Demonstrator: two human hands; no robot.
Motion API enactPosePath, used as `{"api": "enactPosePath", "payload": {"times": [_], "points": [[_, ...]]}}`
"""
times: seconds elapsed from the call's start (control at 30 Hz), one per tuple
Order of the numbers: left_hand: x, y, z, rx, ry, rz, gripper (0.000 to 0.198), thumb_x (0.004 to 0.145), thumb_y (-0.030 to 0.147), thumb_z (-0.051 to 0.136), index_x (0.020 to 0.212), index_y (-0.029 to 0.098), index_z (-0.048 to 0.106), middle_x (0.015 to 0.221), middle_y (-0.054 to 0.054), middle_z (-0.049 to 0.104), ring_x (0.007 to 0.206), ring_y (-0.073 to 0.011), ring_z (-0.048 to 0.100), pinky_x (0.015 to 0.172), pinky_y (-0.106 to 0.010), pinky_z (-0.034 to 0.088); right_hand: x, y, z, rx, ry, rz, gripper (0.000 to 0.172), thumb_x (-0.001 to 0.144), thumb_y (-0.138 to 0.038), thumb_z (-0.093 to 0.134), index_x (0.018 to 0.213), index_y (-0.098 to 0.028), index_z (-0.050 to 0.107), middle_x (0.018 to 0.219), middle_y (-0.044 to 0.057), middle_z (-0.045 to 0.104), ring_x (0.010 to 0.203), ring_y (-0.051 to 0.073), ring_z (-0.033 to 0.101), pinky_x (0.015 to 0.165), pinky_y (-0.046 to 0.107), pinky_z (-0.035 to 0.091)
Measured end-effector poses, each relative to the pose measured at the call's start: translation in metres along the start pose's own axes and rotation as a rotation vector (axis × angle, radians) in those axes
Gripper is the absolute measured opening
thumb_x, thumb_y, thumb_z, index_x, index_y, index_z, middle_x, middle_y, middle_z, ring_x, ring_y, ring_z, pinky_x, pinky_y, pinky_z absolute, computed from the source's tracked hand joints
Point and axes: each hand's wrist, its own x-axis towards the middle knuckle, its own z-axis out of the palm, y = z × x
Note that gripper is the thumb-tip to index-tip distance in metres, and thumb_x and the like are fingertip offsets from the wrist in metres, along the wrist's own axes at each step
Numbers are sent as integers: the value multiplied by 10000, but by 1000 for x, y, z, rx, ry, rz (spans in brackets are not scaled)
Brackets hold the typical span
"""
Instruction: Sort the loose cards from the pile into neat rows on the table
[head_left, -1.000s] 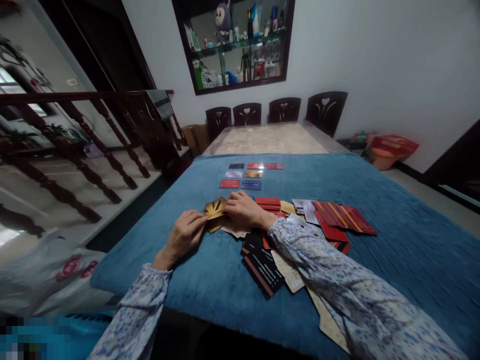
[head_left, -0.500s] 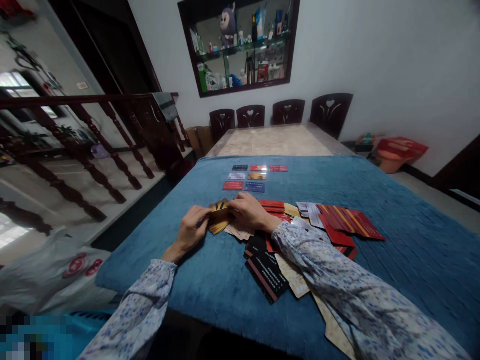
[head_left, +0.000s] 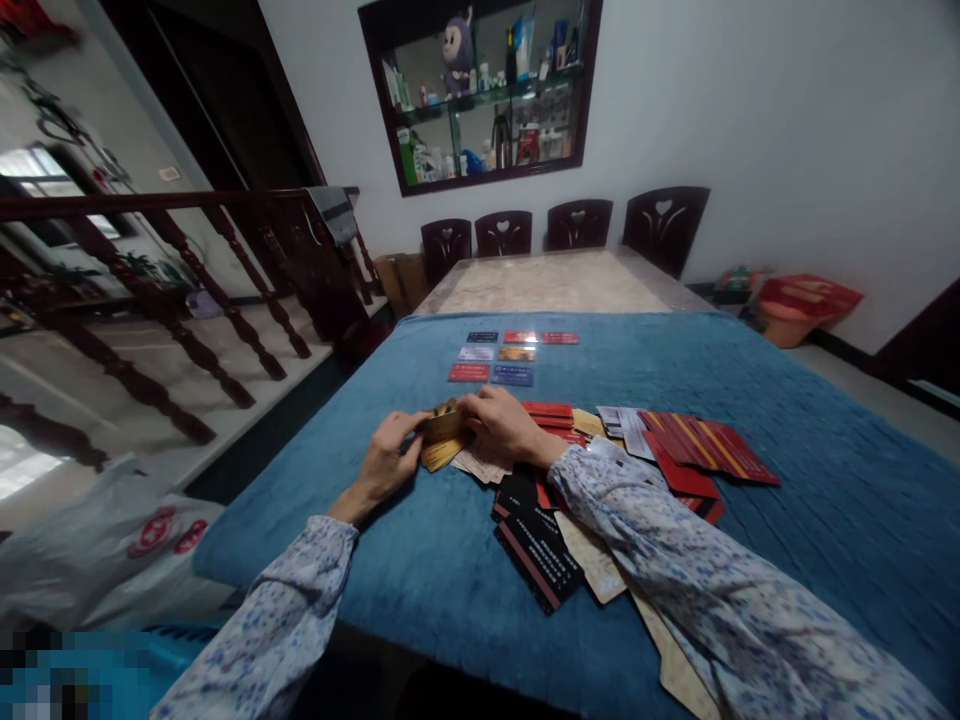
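Between my two hands a gold card (head_left: 444,428) is held up on edge, its broad face tilted toward me. My left hand (head_left: 390,455) pinches its left end with thumb and fingers, and my right hand (head_left: 501,422) grips the right end. Other gold cards (head_left: 441,455) lie fanned out just below it. Beside them, pale cards (head_left: 480,464) spread under my right hand. Black cards (head_left: 538,545) with white print lie nearer to me, partly overlapping. My right forearm crosses above more cards and hides some of them.
Beyond my hands, several single cards (head_left: 512,376) lie in short rows. Red cards with yellow stripes (head_left: 705,445) are fanned at the right. A blue cloth (head_left: 315,440) covers the near table; dark chairs (head_left: 579,222) line its far end. A railing (head_left: 247,290) runs along the left.
The gold card has tipped so that more of its face shows toward me. Both hands stay at nearly the same spot, and the whole view has shifted slightly.
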Motion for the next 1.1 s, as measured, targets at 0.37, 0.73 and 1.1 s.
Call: {"api": "enactPosePath", "payload": {"times": [0.37, 0.73, 1.1], "points": [[35, 12, 6, 60, -102, -8, 200, 927, 161, 584, 1027, 194, 754, 891, -69, 673, 915, -233, 575, 829, -393, 535, -2, 3, 3, 48, 127, -75, 297, 920, -110, 607, 1200, -193, 661, 1063, 103, 738, 1027, 256, 558, 855, 370, 372], [43, 7, 14, -158, 35, -205, 156, 832, 169, 641, 895, 203, 779, 841, -32, 725, 884, -208, 612, 849, -374, 553, 0, 8, 0, 157, 206, 28, 341, 929, -174, 627, 1269, -167, 638, 1032, 105, 752, 1020, 252, 563, 854, 370, 394], [36, 8, 22, -227, 94, -302, 152, 808, 211, 647, 944, 199, 714, 919, -30, 738, 879, -198, 692, 865, -360, 575, -1, 7, 1, 122, 67, 41, 92, 924, -274, 678, 964, -193, 699, 960, 89, 730, 992, 245, 522, 838, 360, 369]]}}
